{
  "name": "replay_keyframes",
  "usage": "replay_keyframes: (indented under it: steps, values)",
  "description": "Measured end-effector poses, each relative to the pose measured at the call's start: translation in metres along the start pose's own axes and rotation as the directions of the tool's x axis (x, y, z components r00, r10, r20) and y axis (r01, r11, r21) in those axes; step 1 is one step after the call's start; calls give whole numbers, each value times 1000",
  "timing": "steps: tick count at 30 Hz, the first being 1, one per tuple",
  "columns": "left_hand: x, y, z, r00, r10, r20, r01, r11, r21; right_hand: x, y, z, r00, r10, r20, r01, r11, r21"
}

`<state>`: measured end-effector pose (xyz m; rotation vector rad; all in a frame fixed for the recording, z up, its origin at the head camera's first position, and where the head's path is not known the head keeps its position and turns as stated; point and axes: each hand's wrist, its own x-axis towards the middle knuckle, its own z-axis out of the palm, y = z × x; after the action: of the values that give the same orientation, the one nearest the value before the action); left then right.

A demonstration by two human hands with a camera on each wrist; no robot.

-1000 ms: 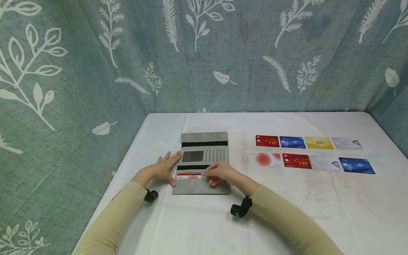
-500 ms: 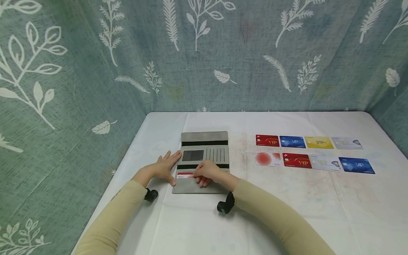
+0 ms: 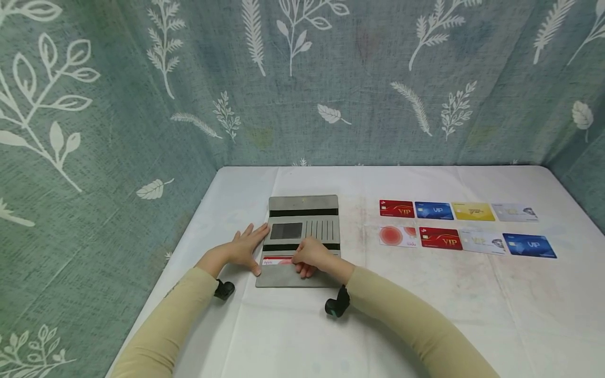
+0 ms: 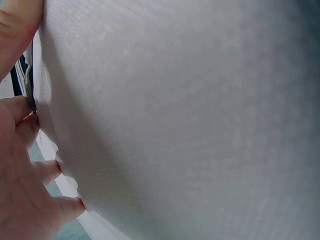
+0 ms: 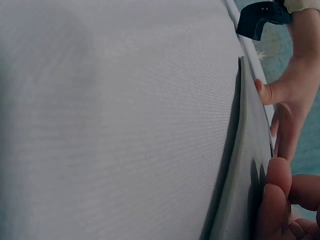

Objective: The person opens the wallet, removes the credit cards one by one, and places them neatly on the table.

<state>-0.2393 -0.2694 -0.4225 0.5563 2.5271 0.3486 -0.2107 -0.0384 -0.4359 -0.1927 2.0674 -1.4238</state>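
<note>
A grey card wallet [image 3: 279, 280] lies unfolded on the white table, with black bands, a dark window and several slots across it. In its lower left part sits a red-and-white card [image 3: 275, 260], its right end covered by my right hand [image 3: 312, 256]. Thumb and forefinger of that hand pinch at the card, the other fingers curled under; its right wrist view shows the curled fingers [image 5: 278, 172] close over the wallet. My left hand [image 3: 243, 249] rests at the wallet's left edge, fingers spread, thumb near the lower corner.
Two rows of cards lie on the right of the table: red [image 3: 396, 208], blue [image 3: 434, 211], yellow [image 3: 472, 211] and silver [image 3: 514, 212] ones behind, a white card with red circles [image 3: 397, 237] among those in front. A patterned curtain [image 3: 359, 126] hangs beyond the far edge.
My right hand has moved left along the wallet onto the card's right end, then shifted slightly back right. The left hand and the wallet have stayed in place.
</note>
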Motion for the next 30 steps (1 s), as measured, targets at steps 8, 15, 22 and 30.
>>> replay_keyframes:
  steps: [8,15,22,30]
  values:
    - [1,0,0,1000,-3,-9,3,1000,9,2,-2,0,1000,18,9,-17,998,-57]
    - [2,0,1,1000,3,-9,-3,1000,11,4,-6,-7,997,49,54,-42,992,-119]
    - [3,-3,3,1000,8,-10,-8,1000,21,5,-8,-6,997,67,41,-58,980,-191]
    - [3,-1,3,1000,-11,-3,11,1000,8,6,-7,1,1000,-6,-28,-3,950,-313]
